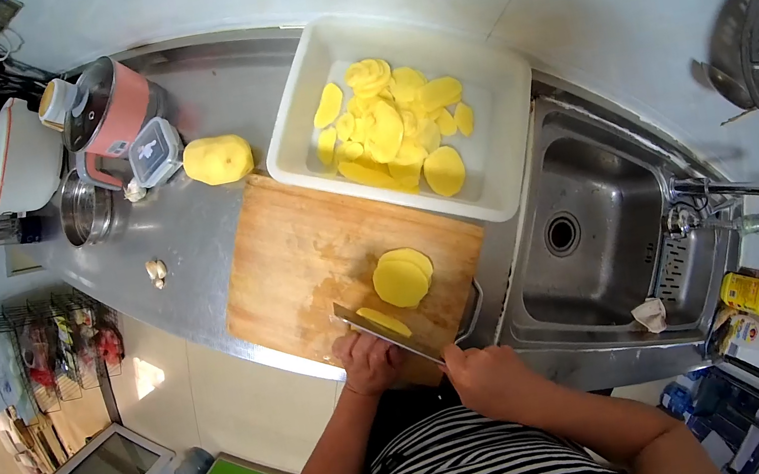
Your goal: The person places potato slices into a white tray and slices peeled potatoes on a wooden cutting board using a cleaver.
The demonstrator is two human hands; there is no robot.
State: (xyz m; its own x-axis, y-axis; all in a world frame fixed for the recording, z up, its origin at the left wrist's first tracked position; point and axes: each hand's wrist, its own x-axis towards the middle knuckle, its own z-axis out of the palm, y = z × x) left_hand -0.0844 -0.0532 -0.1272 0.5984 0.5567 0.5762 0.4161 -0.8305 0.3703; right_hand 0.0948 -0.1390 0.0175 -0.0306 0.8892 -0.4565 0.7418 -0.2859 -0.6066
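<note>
My right hand is wrapped round the handle of a knife, whose blade points up and left across the wooden cutting board. A thin potato slice lies against the far side of the blade. My left hand, its fingers curled, is at the near side of the blade; what it holds is hidden beneath the fingers. Just beyond the knife, a small overlapping pile of potato slices rests on the board. Many more slices lie in the white tub behind the board.
A whole peeled potato sits left of the tub. Garlic, a lidded container, a pink pot and a metal bowl stand farther left. The sink with its faucet is on the right.
</note>
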